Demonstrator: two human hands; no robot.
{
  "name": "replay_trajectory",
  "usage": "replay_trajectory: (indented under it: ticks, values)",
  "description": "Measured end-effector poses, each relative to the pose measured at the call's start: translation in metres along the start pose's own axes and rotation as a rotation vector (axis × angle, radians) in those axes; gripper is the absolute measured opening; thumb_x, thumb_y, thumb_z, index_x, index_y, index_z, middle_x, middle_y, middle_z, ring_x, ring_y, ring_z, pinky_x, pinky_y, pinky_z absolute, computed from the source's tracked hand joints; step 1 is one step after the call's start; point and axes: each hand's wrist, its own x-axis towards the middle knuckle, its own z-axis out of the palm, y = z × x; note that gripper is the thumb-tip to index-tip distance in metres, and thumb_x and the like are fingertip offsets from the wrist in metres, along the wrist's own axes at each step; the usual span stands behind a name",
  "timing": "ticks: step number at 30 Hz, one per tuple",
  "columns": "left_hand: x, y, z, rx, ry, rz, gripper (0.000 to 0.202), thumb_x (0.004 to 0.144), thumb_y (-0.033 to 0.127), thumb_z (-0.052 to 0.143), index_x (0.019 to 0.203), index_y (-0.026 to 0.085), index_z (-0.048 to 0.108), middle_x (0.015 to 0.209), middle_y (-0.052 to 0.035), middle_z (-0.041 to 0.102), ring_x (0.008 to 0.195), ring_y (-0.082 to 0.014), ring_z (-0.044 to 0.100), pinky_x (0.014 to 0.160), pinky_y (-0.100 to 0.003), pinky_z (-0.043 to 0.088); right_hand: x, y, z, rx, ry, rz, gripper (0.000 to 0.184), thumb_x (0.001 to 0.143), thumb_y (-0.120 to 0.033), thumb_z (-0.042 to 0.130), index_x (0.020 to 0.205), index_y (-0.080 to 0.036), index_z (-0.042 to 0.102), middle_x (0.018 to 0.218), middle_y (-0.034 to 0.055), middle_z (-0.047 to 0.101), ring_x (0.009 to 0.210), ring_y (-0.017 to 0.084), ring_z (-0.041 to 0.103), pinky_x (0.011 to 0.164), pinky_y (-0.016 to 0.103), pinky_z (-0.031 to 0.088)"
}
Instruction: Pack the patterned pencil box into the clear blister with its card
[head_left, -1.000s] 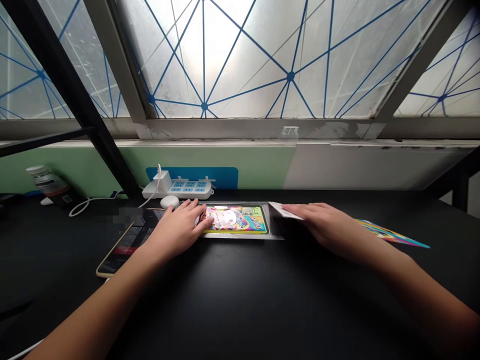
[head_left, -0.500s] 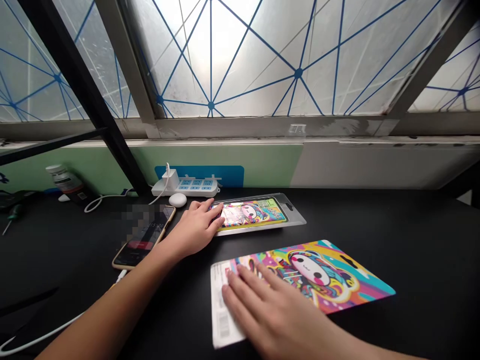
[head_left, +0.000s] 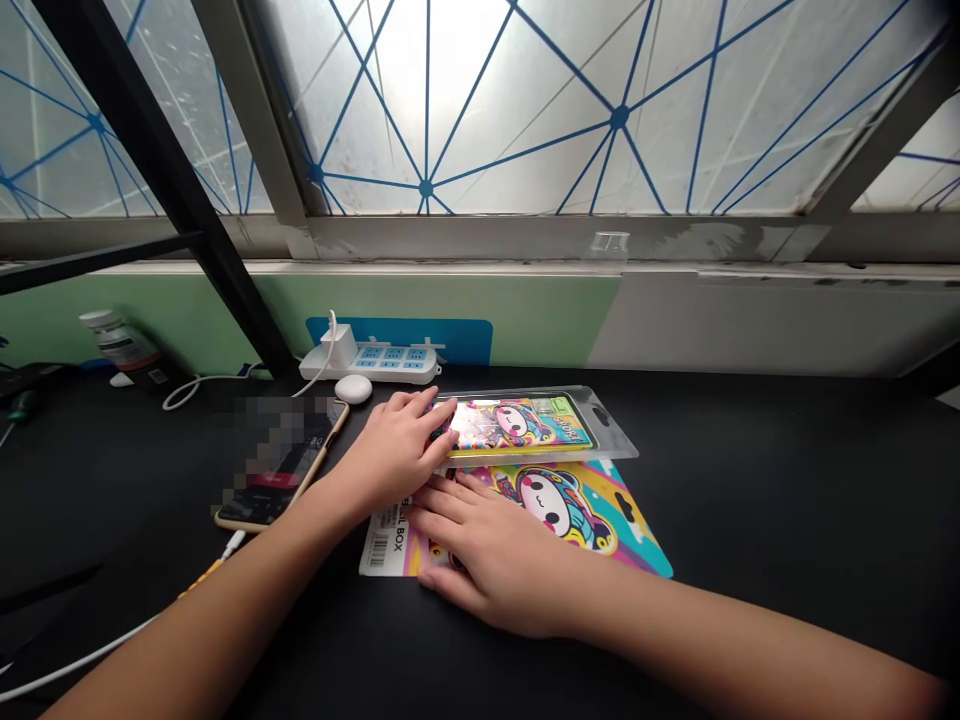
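Observation:
A clear plastic blister pack point(head_left: 611, 432) lies on the black desk with a colourful cartoon-printed packet inside. My left hand point(head_left: 405, 445) rests on its left end, fingers spread. Just in front is a bright printed backing card point(head_left: 637, 540) with a cartoon character, a hang hole at its right and a white strip with a barcode at its left. The far edge of the card meets or slips under the pack's near edge; which one, I cannot tell. Flat on the card's left half lies my right hand point(head_left: 495, 560), fingers extended, hiding part of the print.
Left of my left hand lies a phone point(head_left: 300, 460) with a white cable point(head_left: 97, 655) plugged in. Behind it are a white round object point(head_left: 353, 389) and a power strip point(head_left: 390, 362). A bottle point(head_left: 124, 345) stands by a black metal post point(head_left: 225, 270). A window spans the back.
My right hand has moved away from me and left, sliding the card up against the blister pack. My left hand stays on the pack. The view has shifted slightly.

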Motion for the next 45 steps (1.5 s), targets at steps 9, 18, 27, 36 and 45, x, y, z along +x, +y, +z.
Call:
replay_trajectory:
  ticks: [9,18,27,36,45]
  values:
    - [0.0,0.002,-0.008,0.053,-0.066,0.007,0.05,0.108,0.044,0.036,0.152,0.024,0.051,0.16,-0.0153,0.045,0.149,-0.033,0.04,0.115,-0.057,0.038,-0.003,0.004,-0.005,-0.025,-0.039,-0.042,0.045,0.103,-0.04,0.052,0.139,-0.015,0.061,0.155,0.0119,0.053,0.145,0.027,0.045,0.126,0.041,0.024]
    - [-0.004,0.009,-0.011,0.111,-0.026,-0.017,0.047,0.107,0.042,0.039,0.149,0.025,0.055,0.157,-0.0146,0.05,0.143,-0.0332,0.048,0.112,-0.055,0.043,-0.004,0.004,-0.003,-0.077,0.016,-0.063,0.042,0.103,-0.04,0.053,0.135,-0.015,0.062,0.151,0.013,0.057,0.145,0.025,0.045,0.126,0.041,0.026]
    - [-0.004,0.008,-0.01,0.129,0.008,-0.016,0.048,0.106,0.044,0.041,0.146,0.024,0.058,0.154,-0.0134,0.054,0.139,-0.0325,0.052,0.112,-0.052,0.044,-0.008,0.013,-0.01,-0.36,0.304,-0.225,0.03,0.103,-0.031,0.048,0.088,-0.017,0.071,0.089,0.0087,0.075,0.086,0.021,0.066,0.082,0.037,0.049]
    - [-0.002,0.005,-0.006,0.073,0.065,0.018,0.05,0.105,0.047,0.042,0.142,0.018,0.059,0.15,-0.0141,0.058,0.139,-0.0331,0.051,0.112,-0.054,0.043,-0.034,0.112,-0.099,-0.348,0.176,0.47,0.046,0.092,-0.058,0.058,0.112,-0.019,0.073,0.113,0.0143,0.066,0.093,0.029,0.066,0.081,0.044,0.054]
    - [0.0,0.006,-0.007,0.022,0.061,0.021,0.055,0.104,0.048,0.044,0.146,0.015,0.054,0.151,-0.0144,0.056,0.139,-0.0329,0.049,0.114,-0.052,0.042,-0.037,0.119,-0.11,-0.156,0.021,0.537,0.072,0.073,-0.072,0.073,0.126,-0.024,0.067,0.123,0.0142,0.057,0.111,0.035,0.06,0.095,0.05,0.052]
